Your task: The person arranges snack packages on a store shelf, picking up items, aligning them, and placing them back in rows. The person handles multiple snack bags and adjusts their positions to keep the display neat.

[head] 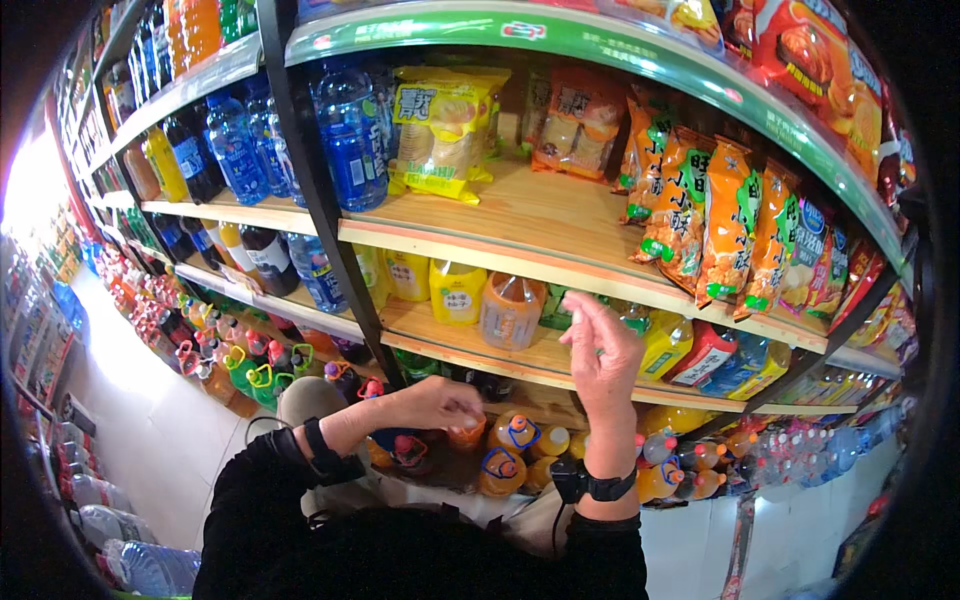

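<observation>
My right hand is raised in front of the lower wooden shelf, its fingers pointing up beside a large bottle with an orange drink; nothing shows in it. Lower down, my left hand hovers above orange drink bottles on the floor, its fingers curled; whether they close on something cannot be told. Yellow bottles stand left of the orange one. On the shelf above are a yellow snack bag, an orange-red snack bag and several upright orange snack packets.
Handled drink bottles crowd the floor at left, more bottles at right. A black shelf upright divides the bays. Bottles and a red pack lie right of my right hand. A tiled aisle floor runs along the left.
</observation>
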`<state>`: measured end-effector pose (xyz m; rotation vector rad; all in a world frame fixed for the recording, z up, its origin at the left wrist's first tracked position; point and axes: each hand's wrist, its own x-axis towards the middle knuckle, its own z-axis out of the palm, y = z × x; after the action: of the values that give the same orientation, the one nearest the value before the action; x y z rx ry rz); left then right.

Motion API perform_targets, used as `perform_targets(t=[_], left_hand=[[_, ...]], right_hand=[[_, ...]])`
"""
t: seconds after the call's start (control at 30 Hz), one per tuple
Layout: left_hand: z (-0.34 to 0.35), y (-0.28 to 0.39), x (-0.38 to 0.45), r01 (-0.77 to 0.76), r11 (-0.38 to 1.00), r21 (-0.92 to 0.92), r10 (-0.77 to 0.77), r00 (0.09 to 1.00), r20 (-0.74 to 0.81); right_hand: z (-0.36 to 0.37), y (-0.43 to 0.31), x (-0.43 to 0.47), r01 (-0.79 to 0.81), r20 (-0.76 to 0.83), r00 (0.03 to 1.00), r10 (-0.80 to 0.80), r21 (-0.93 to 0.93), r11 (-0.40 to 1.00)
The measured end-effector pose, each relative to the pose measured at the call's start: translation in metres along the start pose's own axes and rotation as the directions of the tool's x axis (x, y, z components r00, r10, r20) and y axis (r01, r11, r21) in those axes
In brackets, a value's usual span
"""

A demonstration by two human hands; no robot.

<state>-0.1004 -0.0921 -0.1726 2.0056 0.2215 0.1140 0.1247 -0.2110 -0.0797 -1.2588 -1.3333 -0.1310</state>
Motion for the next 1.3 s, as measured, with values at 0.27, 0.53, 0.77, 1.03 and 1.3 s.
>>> perform_targets(t=[0.27, 0.53, 0.77, 1.03, 1.3], left_hand=[[-0.058, -0.129, -0.029, 0.278, 0.921, -0.272, -0.335, 0.922, -0.194], [-0.044, -0.160, -0.052, 0.159, 0.652, -0.742, -0.521, 0.804, -0.285], [-0.039, -0.163, -0.050, 0.185, 0.769, -0.612, -0.414, 0.873, -0.257], [-0.040, -0.168, -0.045, 0.142, 0.728, -0.671, -0.386, 0.893, -0.231], [-0.038, -0.159, -0.041, 0.133, 0.758, -0.638, -0.345, 0.912, -0.220]], right_hand=[[0.027, -0.034, -0.010, -0.307, 0.235, 0.940, 0.247, 0.271, 0.912], [0.051, -0.036, 0.047, -0.065, 0.120, 0.991, 0.055, 0.084, 0.994], [0.090, -0.011, 0.102, -0.089, 0.148, 0.984, 0.096, -0.048, 0.995], [0.131, 0.001, 0.144, -0.196, 0.186, 0.951, 0.246, -0.250, 0.948], [0.145, 0.001, 0.153, -0.229, 0.155, 0.944, 0.291, -0.326, 0.917]])
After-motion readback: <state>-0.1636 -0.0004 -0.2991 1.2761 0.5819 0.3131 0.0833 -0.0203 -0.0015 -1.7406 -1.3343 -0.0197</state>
